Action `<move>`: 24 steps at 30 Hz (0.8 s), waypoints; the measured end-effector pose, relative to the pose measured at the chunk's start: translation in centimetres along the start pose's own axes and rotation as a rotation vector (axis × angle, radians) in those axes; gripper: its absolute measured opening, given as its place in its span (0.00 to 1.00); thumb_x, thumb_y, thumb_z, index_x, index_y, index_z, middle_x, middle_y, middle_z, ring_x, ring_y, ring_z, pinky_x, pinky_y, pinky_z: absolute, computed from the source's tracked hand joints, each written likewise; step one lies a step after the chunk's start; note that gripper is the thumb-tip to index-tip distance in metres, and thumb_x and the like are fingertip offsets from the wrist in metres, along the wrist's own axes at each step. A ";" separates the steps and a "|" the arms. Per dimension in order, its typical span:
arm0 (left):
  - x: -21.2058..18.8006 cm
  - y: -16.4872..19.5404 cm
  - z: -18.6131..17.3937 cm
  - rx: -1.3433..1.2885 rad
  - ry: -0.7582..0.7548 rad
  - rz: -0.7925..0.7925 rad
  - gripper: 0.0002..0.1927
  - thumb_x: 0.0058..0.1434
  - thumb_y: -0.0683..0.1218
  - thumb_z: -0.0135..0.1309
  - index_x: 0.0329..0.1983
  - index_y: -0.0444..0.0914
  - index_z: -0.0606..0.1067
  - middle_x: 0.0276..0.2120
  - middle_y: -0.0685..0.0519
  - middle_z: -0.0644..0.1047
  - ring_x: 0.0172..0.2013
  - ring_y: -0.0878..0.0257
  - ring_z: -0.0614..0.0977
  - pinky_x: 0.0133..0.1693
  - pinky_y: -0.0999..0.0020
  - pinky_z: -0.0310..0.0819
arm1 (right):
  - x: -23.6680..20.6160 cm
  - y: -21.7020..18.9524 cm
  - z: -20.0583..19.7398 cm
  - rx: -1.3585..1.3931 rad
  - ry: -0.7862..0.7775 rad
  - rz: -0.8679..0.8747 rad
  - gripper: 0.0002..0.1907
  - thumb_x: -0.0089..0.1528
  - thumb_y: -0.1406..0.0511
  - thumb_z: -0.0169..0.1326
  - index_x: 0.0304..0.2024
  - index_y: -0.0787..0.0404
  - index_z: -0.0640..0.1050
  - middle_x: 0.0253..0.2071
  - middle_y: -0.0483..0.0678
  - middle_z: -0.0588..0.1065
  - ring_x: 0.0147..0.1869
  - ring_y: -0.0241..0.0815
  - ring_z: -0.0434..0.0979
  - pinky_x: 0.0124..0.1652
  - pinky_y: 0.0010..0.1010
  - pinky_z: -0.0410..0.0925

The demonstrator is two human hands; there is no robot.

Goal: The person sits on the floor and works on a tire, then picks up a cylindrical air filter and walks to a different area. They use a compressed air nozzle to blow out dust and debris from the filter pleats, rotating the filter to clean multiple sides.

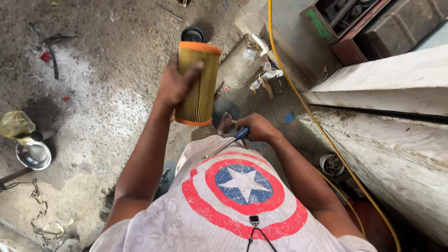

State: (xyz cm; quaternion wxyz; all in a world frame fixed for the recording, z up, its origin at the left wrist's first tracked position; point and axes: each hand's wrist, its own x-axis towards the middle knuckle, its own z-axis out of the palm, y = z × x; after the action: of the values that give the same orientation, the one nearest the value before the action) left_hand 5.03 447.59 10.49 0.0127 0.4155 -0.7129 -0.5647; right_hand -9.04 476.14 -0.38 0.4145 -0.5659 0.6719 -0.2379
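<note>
Clearly, the left hand [175, 84] is wrapping round a cylindrical air filter [197, 83], fingers curling over the upper part of its pleated yellow side while the thumb is pressing from the near side. The filter is hanging upright in the air above the dusty concrete floor [93, 102], its orange top rim pointing away and its orange bottom rim toward the person's chest. It is probably behaving as a light, hollow thing: the paper pleats look soft and easy to crush or tear, so the stiffer orange end rings seem the safer places to be gripping, with only gentle pressure on the pleats.

Meanwhile the right hand [257, 128] is closing fully round the blue handle of a screwdriver [228, 143], whose metal shaft is pointing back toward the shirt. That hand is sitting lower than the filter and just to its right, near but not touching it. A yellow hose [298, 100] is running along the floor beside a pale concrete ledge [387, 93], and a steel bowl [33, 154] is lying well apart to the left.
</note>
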 end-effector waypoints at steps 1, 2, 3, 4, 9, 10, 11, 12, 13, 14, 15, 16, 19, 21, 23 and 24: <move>0.2 0.1 0.3 0.294 0.103 -0.002 0.51 0.55 0.72 0.57 0.70 0.34 0.61 0.51 0.39 0.80 0.50 0.47 0.84 0.53 0.54 0.78 | 0.1 0.2 -0.2 0.074 0.115 0.045 0.11 0.49 0.70 0.66 0.35 0.56 0.83 0.34 0.51 0.81 0.38 0.48 0.82 0.39 0.35 0.72; 0.1 0.1 0.9 0.394 0.150 0.058 0.54 0.56 0.73 0.58 0.71 0.32 0.58 0.52 0.36 0.78 0.49 0.44 0.83 0.51 0.52 0.77 | 0.3 0.4 -0.3 0.151 0.223 0.094 0.11 0.48 0.69 0.68 0.33 0.57 0.82 0.34 0.51 0.81 0.37 0.45 0.82 0.39 0.34 0.72; -0.1 0.1 1.4 0.497 0.193 0.119 0.56 0.57 0.73 0.59 0.72 0.30 0.55 0.53 0.33 0.76 0.48 0.41 0.82 0.50 0.50 0.77 | 0.4 0.6 -0.4 0.230 0.334 0.145 0.12 0.47 0.68 0.70 0.32 0.58 0.81 0.34 0.50 0.81 0.37 0.43 0.82 0.38 0.33 0.73; -0.2 0.1 1.9 0.601 0.238 0.185 0.59 0.57 0.73 0.60 0.73 0.28 0.52 0.54 0.30 0.74 0.48 0.38 0.81 0.48 0.48 0.76 | 0.7 0.8 -0.6 0.245 0.332 0.131 0.12 0.48 0.70 0.68 0.34 0.58 0.81 0.34 0.50 0.81 0.38 0.42 0.81 0.39 0.33 0.73; 0.5 1.0 3.4 0.565 0.087 0.095 0.61 0.59 0.74 0.57 0.78 0.33 0.43 0.55 0.32 0.75 0.51 0.39 0.80 0.54 0.49 0.74 | 1.5 1.4 -0.8 -0.116 -0.006 0.018 0.14 0.48 0.72 0.67 0.37 0.55 0.84 0.35 0.52 0.81 0.39 0.52 0.84 0.42 0.38 0.71; 0.8 1.2 3.4 0.537 0.054 0.118 0.61 0.60 0.74 0.56 0.79 0.35 0.42 0.55 0.34 0.76 0.52 0.40 0.80 0.56 0.49 0.73 | 1.5 1.4 -0.9 0.048 0.202 0.086 0.11 0.52 0.71 0.66 0.37 0.56 0.83 0.36 0.51 0.81 0.40 0.47 0.83 0.42 0.36 0.72; 1.0 1.3 3.1 0.410 -0.010 0.098 0.60 0.59 0.73 0.54 0.79 0.36 0.43 0.57 0.35 0.76 0.52 0.42 0.81 0.57 0.52 0.73 | 1.4 1.3 -1.1 0.212 0.410 0.150 0.09 0.55 0.70 0.65 0.38 0.56 0.82 0.37 0.50 0.81 0.41 0.42 0.82 0.42 0.34 0.73; 1.3 1.4 2.7 0.284 -0.066 0.081 0.58 0.58 0.73 0.53 0.79 0.38 0.44 0.58 0.36 0.76 0.53 0.45 0.83 0.58 0.54 0.74 | 1.3 1.3 -1.3 0.375 0.619 0.205 0.06 0.58 0.69 0.64 0.38 0.57 0.82 0.38 0.49 0.81 0.42 0.37 0.81 0.42 0.32 0.73; 1.6 1.4 2.2 0.163 -0.118 0.066 0.57 0.58 0.72 0.52 0.79 0.39 0.45 0.60 0.38 0.76 0.53 0.47 0.84 0.58 0.56 0.74 | 1.1 1.1 -1.5 0.288 0.473 0.121 0.07 0.56 0.70 0.64 0.37 0.57 0.82 0.37 0.50 0.81 0.41 0.39 0.81 0.42 0.33 0.73; 1.9 1.3 1.5 0.050 -0.185 0.110 0.56 0.59 0.71 0.54 0.79 0.38 0.46 0.62 0.37 0.74 0.56 0.47 0.81 0.59 0.56 0.73 | 0.8 1.0 -1.6 0.205 0.330 0.043 0.09 0.54 0.71 0.63 0.37 0.58 0.81 0.37 0.50 0.81 0.40 0.40 0.80 0.41 0.34 0.72; 2.1 1.1 0.9 -0.064 -0.258 0.150 0.55 0.60 0.70 0.56 0.78 0.37 0.47 0.64 0.37 0.72 0.60 0.48 0.78 0.60 0.55 0.73 | 0.6 0.8 -1.8 0.123 0.190 -0.031 0.10 0.51 0.72 0.62 0.36 0.58 0.81 0.36 0.51 0.81 0.39 0.41 0.80 0.41 0.35 0.71; 2.1 0.8 0.3 -0.183 -0.334 0.189 0.54 0.62 0.69 0.58 0.78 0.36 0.48 0.66 0.37 0.71 0.63 0.48 0.76 0.61 0.55 0.72 | 0.5 0.6 -1.9 0.130 0.139 0.096 0.14 0.49 0.72 0.62 0.39 0.56 0.82 0.34 0.52 0.80 0.37 0.42 0.79 0.40 0.34 0.71; 1.8 -0.4 -1.0 -0.432 -0.558 0.242 0.49 0.65 0.68 0.57 0.77 0.34 0.56 0.67 0.39 0.70 0.65 0.51 0.73 0.64 0.54 0.68 | 0.7 -0.2 -2.0 0.268 0.173 0.313 0.18 0.50 0.73 0.58 0.42 0.54 0.82 0.32 0.52 0.79 0.35 0.42 0.77 0.40 0.33 0.70; 1.0 -1.3 -0.9 -0.762 -0.484 0.109 0.47 0.65 0.68 0.55 0.76 0.34 0.58 0.65 0.39 0.72 0.62 0.51 0.75 0.62 0.54 0.71 | 1.1 -0.8 -2.0 0.525 0.450 0.194 0.08 0.60 0.73 0.54 0.37 0.58 0.82 0.36 0.50 0.80 0.40 0.36 0.76 0.42 0.31 0.70; 0.3 -2.0 -0.7 -1.014 -0.427 0.094 0.46 0.65 0.67 0.55 0.76 0.34 0.58 0.65 0.39 0.72 0.62 0.51 0.75 0.62 0.54 0.71 | 1.2 -1.4 -1.9 0.122 0.093 0.077 0.08 0.53 0.72 0.61 0.35 0.56 0.83 0.34 0.50 0.80 0.36 0.37 0.78 0.41 0.34 0.68; 0.1 -2.1 -0.5 -1.106 -0.417 0.104 0.46 0.66 0.67 0.55 0.75 0.34 0.58 0.65 0.39 0.72 0.62 0.51 0.75 0.62 0.53 0.71 | 1.2 -1.6 -2.0 -0.078 -0.085 0.027 0.09 0.50 0.72 0.64 0.33 0.56 0.84 0.33 0.50 0.80 0.34 0.37 0.79 0.40 0.35 0.68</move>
State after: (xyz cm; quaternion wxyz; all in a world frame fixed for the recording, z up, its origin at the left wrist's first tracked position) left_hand 6.46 447.09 8.91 0.1146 0.1920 -0.3196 -0.9208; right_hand -9.77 474.30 1.65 0.4235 -0.5819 0.6701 -0.1816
